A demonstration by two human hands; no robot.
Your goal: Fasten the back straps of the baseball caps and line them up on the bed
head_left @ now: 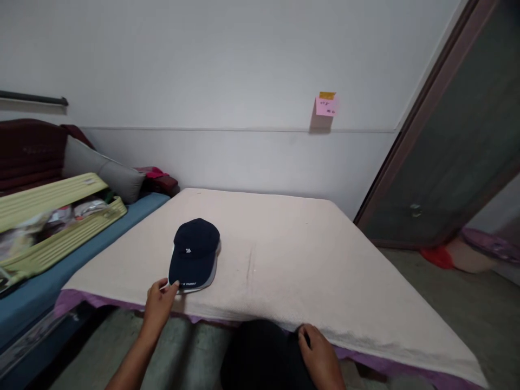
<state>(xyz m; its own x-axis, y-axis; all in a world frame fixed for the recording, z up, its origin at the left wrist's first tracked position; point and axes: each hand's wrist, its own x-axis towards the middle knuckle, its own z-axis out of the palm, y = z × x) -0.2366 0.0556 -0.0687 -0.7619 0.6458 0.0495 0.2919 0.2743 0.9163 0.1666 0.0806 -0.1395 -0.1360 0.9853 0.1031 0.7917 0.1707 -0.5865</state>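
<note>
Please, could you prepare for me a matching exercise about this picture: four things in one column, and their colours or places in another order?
Things:
1. cap
2. paper note
3. pillow
4. right hand

Colours or places:
A. grey, at the picture's left side
B. against something black
C. dark blue, touched by the left hand
D. pink, on the wall

Right pairs: 1-C, 2-D, 3-A, 4-B
</note>
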